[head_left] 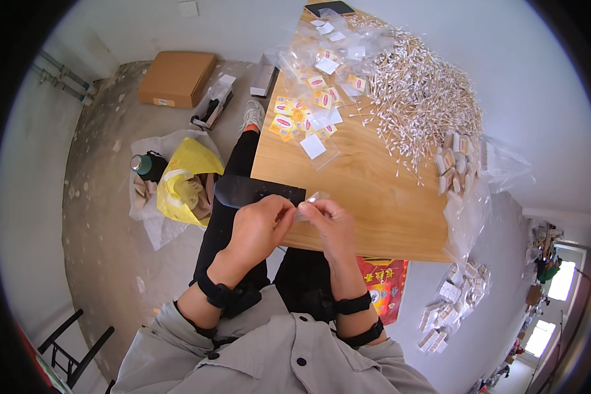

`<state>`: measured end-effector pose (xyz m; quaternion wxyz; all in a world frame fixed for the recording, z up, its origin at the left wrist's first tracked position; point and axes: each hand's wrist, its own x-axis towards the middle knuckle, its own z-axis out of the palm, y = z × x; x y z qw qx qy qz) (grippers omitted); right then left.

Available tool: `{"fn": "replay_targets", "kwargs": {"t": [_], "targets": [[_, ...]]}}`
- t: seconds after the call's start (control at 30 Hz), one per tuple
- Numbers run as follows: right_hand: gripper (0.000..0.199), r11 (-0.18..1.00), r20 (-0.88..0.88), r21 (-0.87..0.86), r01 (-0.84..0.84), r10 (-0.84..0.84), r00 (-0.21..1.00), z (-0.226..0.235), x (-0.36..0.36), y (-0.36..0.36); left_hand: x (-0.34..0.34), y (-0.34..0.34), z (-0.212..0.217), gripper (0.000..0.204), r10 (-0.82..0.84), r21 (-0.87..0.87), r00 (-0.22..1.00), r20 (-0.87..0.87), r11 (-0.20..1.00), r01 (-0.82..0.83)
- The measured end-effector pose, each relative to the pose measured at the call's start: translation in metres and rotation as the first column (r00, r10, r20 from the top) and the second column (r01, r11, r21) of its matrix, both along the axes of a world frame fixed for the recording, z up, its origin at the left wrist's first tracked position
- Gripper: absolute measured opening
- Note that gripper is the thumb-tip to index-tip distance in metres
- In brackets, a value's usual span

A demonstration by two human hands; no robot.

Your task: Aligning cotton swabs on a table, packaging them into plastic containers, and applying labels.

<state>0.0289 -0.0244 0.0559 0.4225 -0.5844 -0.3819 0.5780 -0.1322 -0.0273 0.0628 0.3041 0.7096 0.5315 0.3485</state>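
Observation:
Near the table's front edge, my left hand and my right hand come together with fingertips pinched. Between them is a small clear plastic bag, partly hidden by the fingers. Whatever may be inside it is too small to tell. Just beyond my left hand, a flat black board or pad juts past the table's left edge. Farther off on the wooden table lie yellow-and-white printed cards, white paper squares and clear bags. A large heap of cotton swabs spreads over the far right.
Bundled swab packs sit at the table's right edge by a hanging plastic bag. More packs lie below. On the floor at left are a cardboard box, a yellow bag and a bottle. A red printed bag is under the table.

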Motion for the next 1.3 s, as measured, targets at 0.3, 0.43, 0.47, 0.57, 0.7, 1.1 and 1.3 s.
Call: {"fn": "replay_targets", "kwargs": {"t": [0.3, 0.43, 0.47, 0.57, 0.7, 1.1, 1.3], "targets": [[0.015, 0.98, 0.183, 0.172, 0.096, -0.127, 0.975, -0.015, -0.016, -0.001, 0.009, -0.003, 0.006, 0.013, 0.143, 0.061, 0.989, 0.034, 0.988, -0.145], [0.014, 0.999, 0.001, -0.022, 0.042, -0.042, 0.999, -0.013, -0.006, 0.004, -0.001, 0.001, 0.013, 0.054, -0.024, 0.058, 1.0, 0.009, 0.998, 0.024], [0.013, 0.994, -0.052, -0.107, -0.033, 0.028, 0.998, -0.008, -0.004, 0.005, -0.006, 0.003, 0.016, 0.065, -0.058, 0.044, 0.998, 0.038, 0.997, 0.056], [0.012, 0.985, -0.052, -0.125, -0.118, 0.113, 0.992, -0.003, -0.005, 0.003, -0.017, 0.009, 0.01, 0.077, -0.172, 0.051, 0.984, 0.052, 0.984, 0.17], [0.012, 0.984, -0.026, -0.071, -0.166, 0.165, 0.986, -0.007, -0.008, 0.0, -0.023, 0.009, 0.001, 0.083, -0.301, -0.027, 0.951, 0.075, 0.953, 0.303], [0.025, 0.925, 0.083, -0.001, -0.38, 0.379, 0.922, -0.005, -0.01, -0.005, -0.039, 0.003, 0.001, 0.067, -0.221, -0.138, 0.959, 0.178, 0.959, 0.247], [0.031, 0.975, 0.033, -0.131, -0.178, 0.184, 0.982, -0.009, -0.005, 0.0, -0.089, -0.002, 0.005, 0.065, -0.026, -0.115, 1.0, 0.001, 0.993, 0.026]]}}
